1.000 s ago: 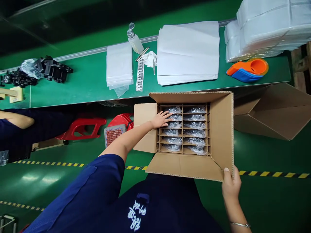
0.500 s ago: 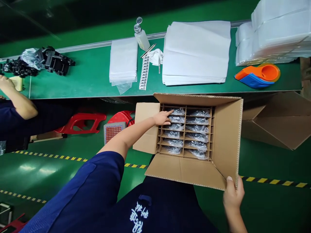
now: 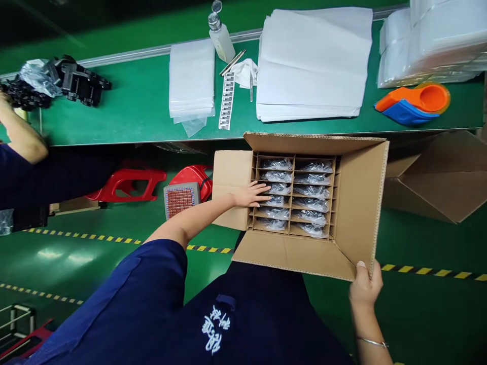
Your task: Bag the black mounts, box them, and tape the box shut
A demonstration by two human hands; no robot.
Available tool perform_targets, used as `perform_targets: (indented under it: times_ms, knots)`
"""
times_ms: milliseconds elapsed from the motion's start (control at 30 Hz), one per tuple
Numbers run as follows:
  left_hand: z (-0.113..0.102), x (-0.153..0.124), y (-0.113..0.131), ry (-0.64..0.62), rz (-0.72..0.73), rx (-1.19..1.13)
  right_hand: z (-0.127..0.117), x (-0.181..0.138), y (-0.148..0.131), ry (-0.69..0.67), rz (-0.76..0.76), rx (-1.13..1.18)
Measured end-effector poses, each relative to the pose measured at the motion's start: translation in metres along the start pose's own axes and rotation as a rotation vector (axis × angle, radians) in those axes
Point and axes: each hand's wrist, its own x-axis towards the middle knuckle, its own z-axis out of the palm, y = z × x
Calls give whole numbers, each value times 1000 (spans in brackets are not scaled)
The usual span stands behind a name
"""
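An open cardboard box with raised flaps is in front of me. Cardboard dividers split its inside into two columns of narrow compartments. Dark parts in clear plastic bags fill these compartments. Over the left column, my left hand reaches in with fingers spread, its fingertips at the bagged parts in the middle rows; whether they touch is unclear. My right hand grips the near right corner of the box flaps, thumb on the inner side.
On the green workbench lie plastic bags, white sheets, a pump bottle, a label strip and a tape dispenser. Another box is at right. A co-worker's arm and red stools are left.
My left hand has moved from the upper rows of the left column towards me, to the middle rows, and its fingers have spread. My right hand still holds the box corner.
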Motion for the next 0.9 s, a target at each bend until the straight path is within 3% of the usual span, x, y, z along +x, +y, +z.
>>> perform_targets:
  times_ms: [167,367,533,700,900]
  knots:
    - [8,2,5,-74,-21,20,2,-1,-2,23,-24,32]
    - [8,2,4,-59,-39,8,6,-2,-5,52,-63,48]
    - [21,-20,28,45,75,-50,7,-1,-4,48,-93,70]
    - [35,-30,48,-54,145,-84,8,-1,-5,43,-102,86]
    - [43,-23,65,-44,184,-75,12,-2,-9,51,-115,172]
